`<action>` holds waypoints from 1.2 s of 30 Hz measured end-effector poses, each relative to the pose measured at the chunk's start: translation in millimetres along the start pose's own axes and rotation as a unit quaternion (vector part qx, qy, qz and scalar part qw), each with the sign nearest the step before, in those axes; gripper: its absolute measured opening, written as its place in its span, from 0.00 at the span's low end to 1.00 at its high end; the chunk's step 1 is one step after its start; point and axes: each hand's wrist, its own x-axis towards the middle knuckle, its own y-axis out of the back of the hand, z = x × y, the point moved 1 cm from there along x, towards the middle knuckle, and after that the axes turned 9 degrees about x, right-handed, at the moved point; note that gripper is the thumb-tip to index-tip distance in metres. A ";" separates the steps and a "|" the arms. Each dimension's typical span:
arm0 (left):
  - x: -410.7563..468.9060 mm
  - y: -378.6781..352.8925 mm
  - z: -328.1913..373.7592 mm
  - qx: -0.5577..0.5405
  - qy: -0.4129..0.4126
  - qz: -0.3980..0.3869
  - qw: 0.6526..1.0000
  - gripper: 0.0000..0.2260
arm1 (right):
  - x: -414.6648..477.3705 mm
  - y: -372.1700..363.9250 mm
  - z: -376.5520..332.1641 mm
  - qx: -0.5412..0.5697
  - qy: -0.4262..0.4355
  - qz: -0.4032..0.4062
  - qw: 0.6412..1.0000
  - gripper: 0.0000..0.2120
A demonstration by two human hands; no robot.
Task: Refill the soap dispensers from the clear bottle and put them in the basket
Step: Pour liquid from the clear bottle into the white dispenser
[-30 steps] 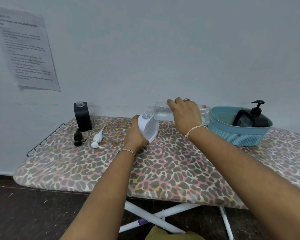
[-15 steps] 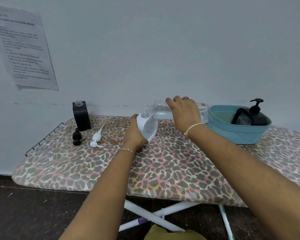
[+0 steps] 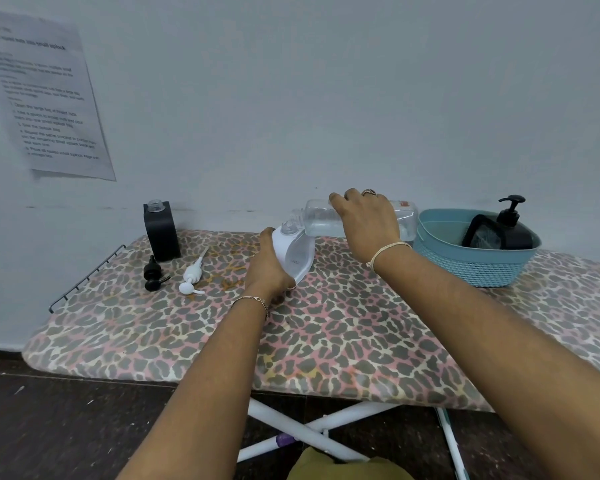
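The left hand [image 3: 269,270] grips the white soap dispenser [image 3: 297,254] from its left side, fingers wrapped round the body, holding it tilted on the leopard-print board [image 3: 343,334]. The right hand [image 3: 369,220] is curled over the clear bottle [image 3: 321,220], which lies nearly level in the air. The bottle's neck points left and sits just above the dispenser's open neck. Whether liquid is running between them is too faint to tell.

Just right of the bottle's base stands the teal basket [image 3: 471,268], holding a black dispenser [image 3: 515,232] with its pump fitted.

Well to the left of the hands, a black square dispenser [image 3: 161,232] stands open-necked near the wall. In front of it lie a black pump [image 3: 153,277] and, just beside that, a white pump [image 3: 192,275]. A printed sheet [image 3: 45,98] hangs on the wall above.
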 end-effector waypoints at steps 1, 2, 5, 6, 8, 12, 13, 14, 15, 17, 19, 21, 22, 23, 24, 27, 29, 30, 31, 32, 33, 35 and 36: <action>0.1 0.0 0.0 0.001 -0.001 0.000 1.000 0.46 | 0.4 0.3 0.2 0.000 0.000 0.000 1.000 0.30; 0.4 0.0 -0.1 0.001 -0.002 0.001 1.000 0.46 | 0.8 0.8 0.3 0.000 0.000 0.001 1.000 0.30; 0.6 -0.2 -0.8 -0.002 0.000 -0.002 1.000 0.46 | 1.3 2.2 0.2 -0.001 0.001 -0.001 1.000 0.30; 0.5 -0.3 -0.8 -0.001 0.002 -0.003 1.000 0.46 | 1.2 2.6 0.0 -0.001 0.002 -0.002 1.000 0.30; 0.8 -0.4 -0.9 -0.001 0.004 -0.006 1.000 0.47 | 1.2 2.9 0.2 -0.001 0.002 -0.004 1.000 0.30; 1.4 -0.6 -1.0 0.004 0.003 -0.005 1.000 0.47 | 1.4 2.5 0.2 0.001 0.003 -0.001 1.000 0.29; 1.7 -0.7 -1.1 0.004 0.003 -0.005 1.000 0.47 | 1.3 2.4 0.2 0.002 0.003 -0.001 1.000 0.29; 2.0 -0.9 -1.2 0.004 0.004 -0.005 1.000 0.47 | 1.2 2.3 0.0 0.003 0.003 0.000 1.000 0.29; 2.0 -1.1 -1.4 0.004 0.004 -0.005 1.000 0.47 | 1.0 2.2 0.2 0.003 0.003 0.001 1.000 0.29; 2.2 -1.8 -1.8 0.003 0.005 -0.005 1.000 0.48 | 0.6 1.6 0.3 0.003 0.003 0.004 1.000 0.28; 2.8 -2.2 -2.6 0.003 0.004 -0.003 1.000 0.48 | 0.4 1.1 0.5 0.005 0.003 0.006 1.000 0.28; 2.8 -2.5 -3.2 0.002 0.002 -0.001 1.000 0.47 | 0.7 1.6 0.4 0.007 0.003 0.005 1.000 0.28; 2.8 -2.6 -3.4 0.000 0.002 -0.001 1.000 0.47 | 0.9 2.0 0.3 0.006 0.003 0.003 1.000 0.29; 3.0 -2.7 -3.6 0.000 0.002 0.000 1.000 0.47 | 1.1 2.5 0.1 0.005 0.004 0.002 1.000 0.29; 3.2 -2.6 -3.8 0.000 0.002 0.000 1.000 0.47 | 1.2 2.9 -0.1 0.005 0.004 0.001 1.000 0.29; 3.1 -2.7 -3.7 0.004 0.001 0.000 1.000 0.47 | 0.7 3.4 -0.3 0.006 0.003 0.000 1.000 0.28; 3.4 -3.1 -4.3 0.004 0.001 0.001 1.000 0.47 | 0.3 3.0 -0.4 0.006 0.002 0.002 1.000 0.28; 3.3 -3.2 -4.6 0.004 0.001 0.001 1.000 0.47 | 0.3 2.8 -0.4 0.007 0.002 0.003 1.000 0.28; 3.2 -3.3 -4.9 0.003 -0.001 0.002 1.000 0.47 | 0.3 2.8 -0.4 0.007 0.003 0.003 1.000 0.28; 3.3 -3.3 -5.1 0.003 -0.002 0.002 1.000 0.47 | 0.2 2.8 -0.4 0.007 0.003 0.003 1.000 0.28; 3.6 -3.3 -5.2 0.004 -0.004 0.002 1.000 0.47 | 0.4 3.0 -0.5 0.007 0.003 0.003 1.000 0.28; 4.4 -3.3 -5.2 0.005 -0.004 0.002 1.000 0.47 | 0.6 3.5 -0.6 0.008 0.002 0.004 1.000 0.28; 4.5 -3.3 -5.0 0.006 -0.004 0.002 1.000 0.47 | 0.7 3.5 -0.8 0.007 0.003 0.004 1.000 0.28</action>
